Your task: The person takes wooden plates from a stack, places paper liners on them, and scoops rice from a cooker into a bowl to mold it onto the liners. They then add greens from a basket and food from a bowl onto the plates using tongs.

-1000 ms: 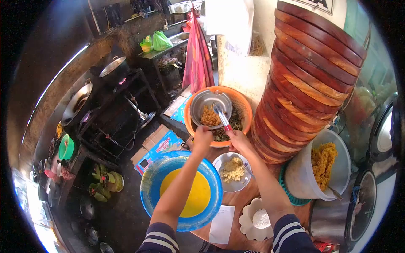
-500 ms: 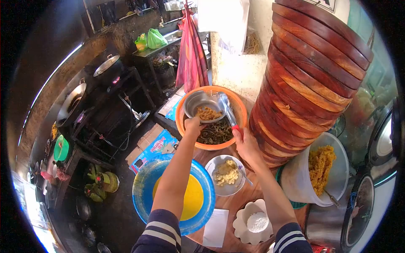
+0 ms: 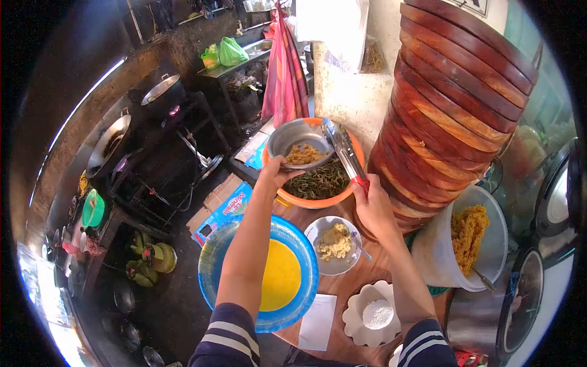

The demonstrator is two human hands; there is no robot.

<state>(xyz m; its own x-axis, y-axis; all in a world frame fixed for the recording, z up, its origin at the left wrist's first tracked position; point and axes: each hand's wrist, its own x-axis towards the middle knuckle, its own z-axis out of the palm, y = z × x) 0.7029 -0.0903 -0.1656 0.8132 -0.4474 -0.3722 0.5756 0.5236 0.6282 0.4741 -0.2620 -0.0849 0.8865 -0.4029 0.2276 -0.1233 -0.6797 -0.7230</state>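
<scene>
My left hand (image 3: 281, 172) grips the near edge of a metal bowl (image 3: 282, 139), tilted over an orange basket (image 3: 361, 142). A clump of yellow-brown mash (image 3: 304, 154) lies in the bowl. In my right hand (image 3: 374, 203) are metal tongs (image 3: 348, 158) with a red handle, their tips by the bowl's right rim. Dark, greenish-brown shreds (image 3: 318, 181) fill the part of the basket that shows below the bowl. Nearer to me stands a white bowl (image 3: 327, 270) with a pale yellow, lumpy mass and a spoon in it.
A blue basin (image 3: 211, 287) of yellow liquid sits under my left forearm. At right rise stacked wooden rounds (image 3: 449, 116) and a tilted white bucket (image 3: 431, 260) of orange-yellow mash. White powder fills part of a scalloped dish (image 3: 358, 321). Pans stand on burners at left.
The tongs have turned in my right hand, so both metal arms now show side on. The bowl has swung slightly with the left hand. The whole view has shifted a little.
</scene>
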